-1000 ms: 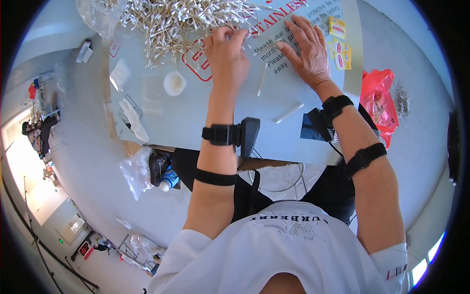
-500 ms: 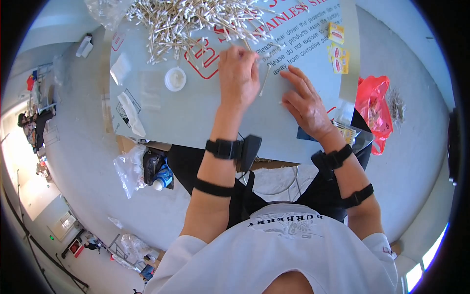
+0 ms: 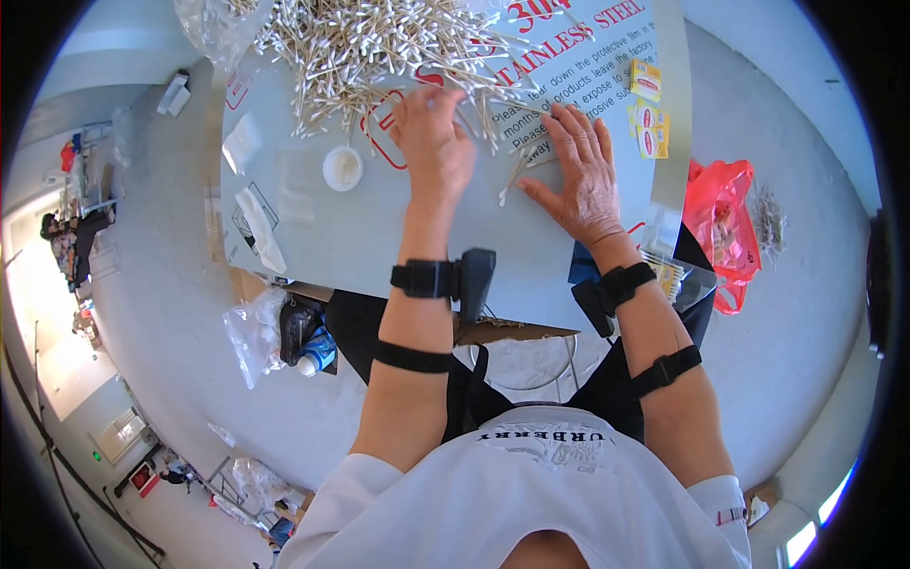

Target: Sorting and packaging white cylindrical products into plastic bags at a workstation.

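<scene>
A large heap of cotton swabs (image 3: 379, 52) covers the far part of the sheet-topped table (image 3: 360, 232). My left hand (image 3: 433, 147) is at the heap's near edge, its fingers loosely bent and the thumb apart, with nothing visible in them. To the right, my right hand (image 3: 583, 180) is spread over the printed part of the sheet, fingers stretched and thumb out to the side. A few loose swabs (image 3: 512, 180) lie beside that thumb, between the hands. Left of my left hand stands a small round white tub (image 3: 342, 169) with pale contents.
Small yellow packets (image 3: 648, 128) lie at the table's right side. A red plastic bag (image 3: 722, 223) hangs off the right edge. White folded tissue (image 3: 261, 230) and a clear plastic bag (image 3: 223, 28) are on the left. Below the left edge sit a dark bag and a blue-white bottle (image 3: 318, 351).
My left hand has moved left, its fingers loosening. My right hand has reached farther forward and flattened out. More loose swabs now show between the hands.
</scene>
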`<state>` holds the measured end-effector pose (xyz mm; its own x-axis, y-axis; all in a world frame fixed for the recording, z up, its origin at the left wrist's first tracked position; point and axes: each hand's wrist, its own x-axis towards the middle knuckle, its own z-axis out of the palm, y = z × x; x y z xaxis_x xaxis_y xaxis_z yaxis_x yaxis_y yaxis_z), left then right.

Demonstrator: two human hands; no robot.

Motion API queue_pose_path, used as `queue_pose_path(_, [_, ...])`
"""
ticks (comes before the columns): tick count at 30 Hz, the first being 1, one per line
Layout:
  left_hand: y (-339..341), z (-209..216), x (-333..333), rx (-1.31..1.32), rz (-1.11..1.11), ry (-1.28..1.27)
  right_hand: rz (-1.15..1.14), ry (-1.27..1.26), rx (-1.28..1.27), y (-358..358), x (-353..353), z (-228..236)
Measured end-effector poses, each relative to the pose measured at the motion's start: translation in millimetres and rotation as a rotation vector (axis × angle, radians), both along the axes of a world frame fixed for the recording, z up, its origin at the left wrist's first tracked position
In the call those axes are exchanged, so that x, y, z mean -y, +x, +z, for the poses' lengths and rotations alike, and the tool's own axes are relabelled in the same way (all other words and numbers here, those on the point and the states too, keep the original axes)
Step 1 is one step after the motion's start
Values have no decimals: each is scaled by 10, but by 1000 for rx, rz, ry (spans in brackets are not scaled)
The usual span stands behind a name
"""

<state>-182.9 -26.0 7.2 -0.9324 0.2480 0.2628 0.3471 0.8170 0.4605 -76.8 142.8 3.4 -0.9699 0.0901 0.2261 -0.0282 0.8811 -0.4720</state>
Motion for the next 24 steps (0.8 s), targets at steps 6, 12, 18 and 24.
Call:
queue_pose_path(6, [17,55,-198,-53,-40,278,-25,16,6,11,-2,2])
queue_pose_path(12, [-181,89,-298,-24,-39,107,-30,-11,-19,-28,70,-21])
queue_pose_path(18, [547,70,-307,-13,-124,207,-45,22,-10,-16,-2,-38])
queue_pose_path(24, [344,5,98,-73,-30,276,-28,4,-13,-26,44,-7])
